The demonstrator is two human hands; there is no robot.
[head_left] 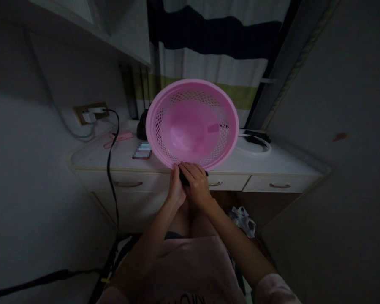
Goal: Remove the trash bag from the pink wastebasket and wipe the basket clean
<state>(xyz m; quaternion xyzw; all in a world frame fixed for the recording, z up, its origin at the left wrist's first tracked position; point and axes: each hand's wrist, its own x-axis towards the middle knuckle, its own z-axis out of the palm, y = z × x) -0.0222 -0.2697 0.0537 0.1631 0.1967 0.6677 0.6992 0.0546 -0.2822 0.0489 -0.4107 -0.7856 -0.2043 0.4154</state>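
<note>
A round pink plastic basket [190,126] with perforated sides is at the desk's front, its open mouth facing me. Just at its near rim my two hands meet around a small dark item [184,176], mostly covered by fingers, so its kind cannot be made out. My left hand [176,188] is closed on its left side, thumb up by the rim. From the right, my right hand [196,182] is closed over it with the fingers bent across the top. A dark tip sticks out beyond the right hand's knuckles.
The white desk [288,162] has drawers in front. On it lie a pink strapped object [123,135], a blurred-out phone-like item [142,150] and a white ring [262,147]. A black cable [109,160] hangs from the wall socket at left. A plastic bag [243,220] sits below.
</note>
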